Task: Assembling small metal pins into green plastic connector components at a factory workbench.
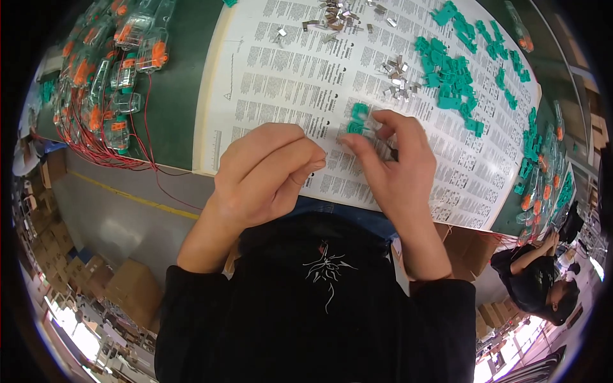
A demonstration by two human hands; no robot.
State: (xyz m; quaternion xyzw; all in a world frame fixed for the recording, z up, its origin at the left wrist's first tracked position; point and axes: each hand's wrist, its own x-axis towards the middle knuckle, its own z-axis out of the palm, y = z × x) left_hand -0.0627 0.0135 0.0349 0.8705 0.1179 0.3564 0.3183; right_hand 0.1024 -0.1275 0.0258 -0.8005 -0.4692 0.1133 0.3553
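The step in hand looks like working on one small green piece (357, 119), which is on the white printed sheet (274, 115) on the table (175, 96). The right hand (405, 159) is partly open, with its thumb and first finger apart, right by that piece. I cannot tell if they touch it. The left hand (265, 169) is curled, with its fingertips close together. I cannot tell if it has hold of something tiny. Little shiny metal bits (399, 76) lie near the piece, and a big bunch of green parts (447, 73) is just past them. I think the next move calls for a soft, careful pinch on the green piece, with the left hand close by to help keep it steady.
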